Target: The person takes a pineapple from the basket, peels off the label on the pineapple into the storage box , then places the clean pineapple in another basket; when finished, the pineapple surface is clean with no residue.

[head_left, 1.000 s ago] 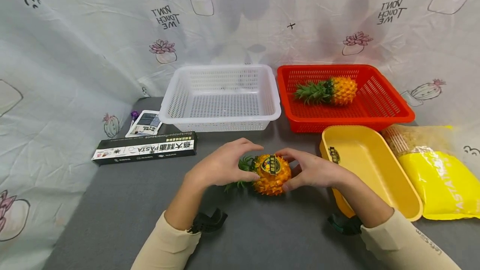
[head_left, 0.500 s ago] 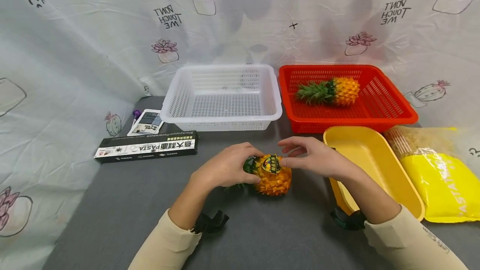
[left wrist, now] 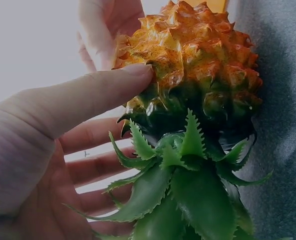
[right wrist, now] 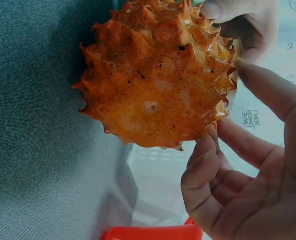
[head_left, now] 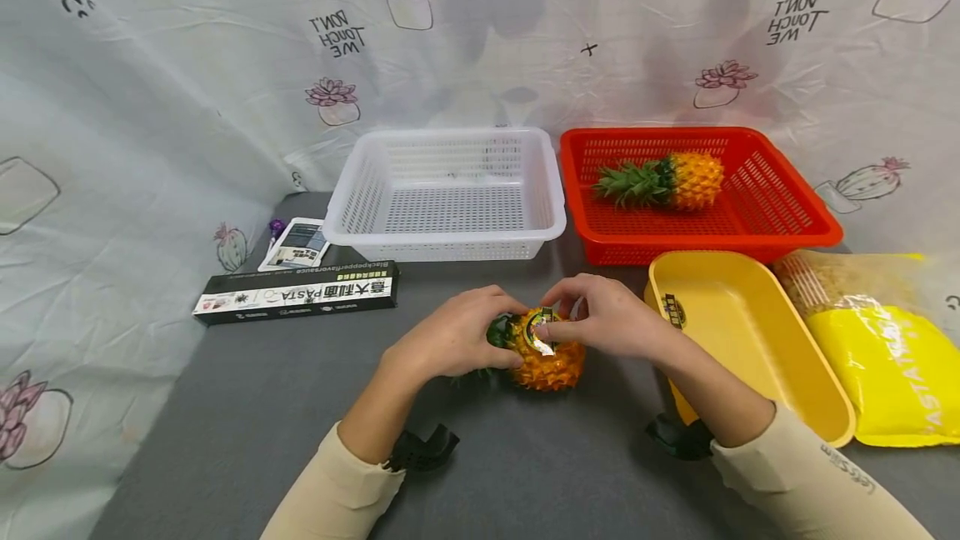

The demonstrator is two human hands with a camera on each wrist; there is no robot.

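A small toy-like pineapple [head_left: 555,372] lies on its side on the grey table, crown to the left. My left hand [head_left: 450,336] holds it near the crown; in the left wrist view the thumb lies along the spiky body and the fingers reach behind the leaves [left wrist: 157,200]. On the body's upper face is a black and gold sticker [head_left: 546,347], its lower part glinting. My right hand [head_left: 611,321] pinches at the sticker's edge with thumb and forefinger. From the right wrist, the sticker's rim [right wrist: 235,62] stands out from the spikes at the thumb tip, other fingers curled below.
Behind are a white basket [head_left: 442,239] and a red basket [head_left: 705,242] containing another pineapple [head_left: 693,180]. A yellow tub [head_left: 757,340] and a yellow pasta bag [head_left: 888,365] stand at right. A black pasta box [head_left: 296,292] and a printed card [head_left: 297,244] lie at left.
My left hand has closed in on the pineapple near its crown. My right hand left the pineapple's right end, rose, then came down and left onto the sticker, which now catches the light.
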